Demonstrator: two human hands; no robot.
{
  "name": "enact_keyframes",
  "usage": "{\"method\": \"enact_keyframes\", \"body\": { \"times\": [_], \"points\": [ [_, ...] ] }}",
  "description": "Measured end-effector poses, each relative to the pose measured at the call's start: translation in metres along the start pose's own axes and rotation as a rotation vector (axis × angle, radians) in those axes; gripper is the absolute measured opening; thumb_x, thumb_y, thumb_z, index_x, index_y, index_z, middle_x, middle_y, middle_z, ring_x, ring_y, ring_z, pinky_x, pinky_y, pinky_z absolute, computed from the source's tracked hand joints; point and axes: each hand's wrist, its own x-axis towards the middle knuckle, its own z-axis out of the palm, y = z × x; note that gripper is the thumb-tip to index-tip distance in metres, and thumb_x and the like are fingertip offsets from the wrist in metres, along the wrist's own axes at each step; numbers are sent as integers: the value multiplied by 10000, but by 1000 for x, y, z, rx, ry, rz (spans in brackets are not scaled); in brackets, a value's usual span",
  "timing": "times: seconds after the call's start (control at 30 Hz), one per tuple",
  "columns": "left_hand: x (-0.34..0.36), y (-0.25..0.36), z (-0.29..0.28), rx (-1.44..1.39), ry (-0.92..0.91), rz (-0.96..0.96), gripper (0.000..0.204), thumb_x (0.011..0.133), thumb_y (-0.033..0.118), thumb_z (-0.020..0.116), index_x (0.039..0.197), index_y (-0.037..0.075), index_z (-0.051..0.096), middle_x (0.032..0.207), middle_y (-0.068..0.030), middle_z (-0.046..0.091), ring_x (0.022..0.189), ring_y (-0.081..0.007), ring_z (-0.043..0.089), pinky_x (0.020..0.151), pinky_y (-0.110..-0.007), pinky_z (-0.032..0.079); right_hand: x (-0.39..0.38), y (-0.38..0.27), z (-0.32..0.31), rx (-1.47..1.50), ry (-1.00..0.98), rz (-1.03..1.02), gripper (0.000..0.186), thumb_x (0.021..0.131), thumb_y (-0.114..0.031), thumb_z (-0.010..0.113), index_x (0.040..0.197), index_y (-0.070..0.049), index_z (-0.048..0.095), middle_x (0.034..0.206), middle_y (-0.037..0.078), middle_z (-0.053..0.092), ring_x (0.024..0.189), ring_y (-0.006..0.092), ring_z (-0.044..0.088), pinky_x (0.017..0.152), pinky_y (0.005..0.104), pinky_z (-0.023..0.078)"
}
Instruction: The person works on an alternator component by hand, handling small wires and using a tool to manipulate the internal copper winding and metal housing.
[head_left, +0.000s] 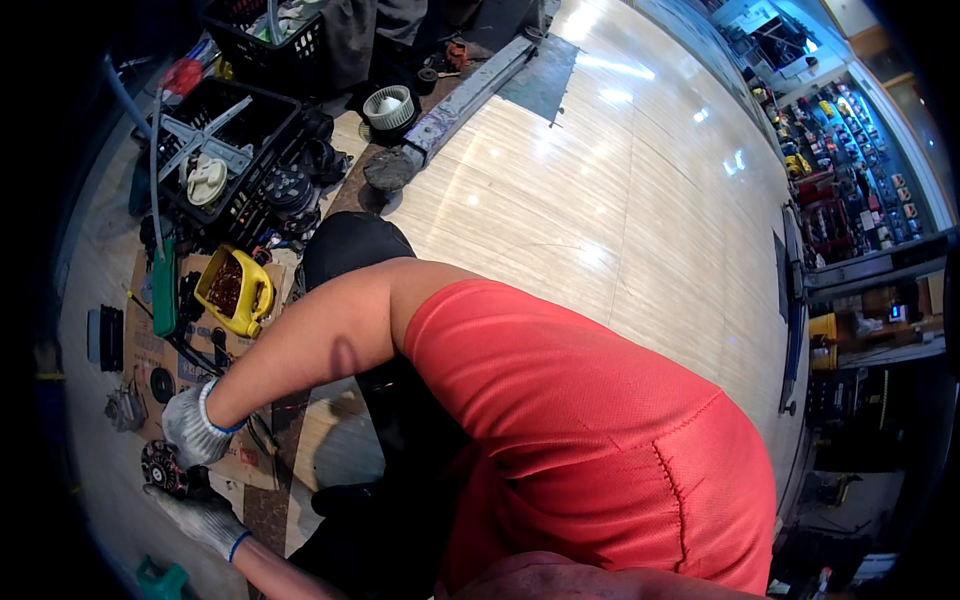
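Both my hands wear white knit gloves with blue cuffs and meet around a round dark motor part [163, 466] with a ringed, reddish-brown face, at the left. My right hand [195, 425] closes over its upper side, the fingers partly hidden. From below, my left hand [203, 516] lies along the same part with its fingers fairly straight. A flat sheet of cardboard [150, 345] lies just beyond my right hand. On it are a black ring [162, 385] and some dark cables or tools. A small grey metal part [125, 408] sits close by.
A cut-open yellow jug [238, 290] with reddish contents and a green container [165, 288] stand beyond my hands. Further off are black crates [225, 150] of parts and a fan wheel [388, 107]. A metal beam [470, 95] crosses the tiled floor [600, 200]. A green object [162, 580] lies near my left hand.
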Motion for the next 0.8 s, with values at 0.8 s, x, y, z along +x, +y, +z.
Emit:
{"method": "enact_keyframes", "body": {
  "times": [0.8],
  "points": [
    [-5, 4, 1, 29, 14, 169, 500, 1031, 365, 404, 1388, 29, 501, 1379, -147, 528, 1268, -284, 512, 1063, -425, 424, -17, -31, -3, -25, 224, -18, 161, 823, -236, 592, 874, -155, 722, 783, 93, 702, 772, 297, 702, 640, 426, 556]
  ]
}}
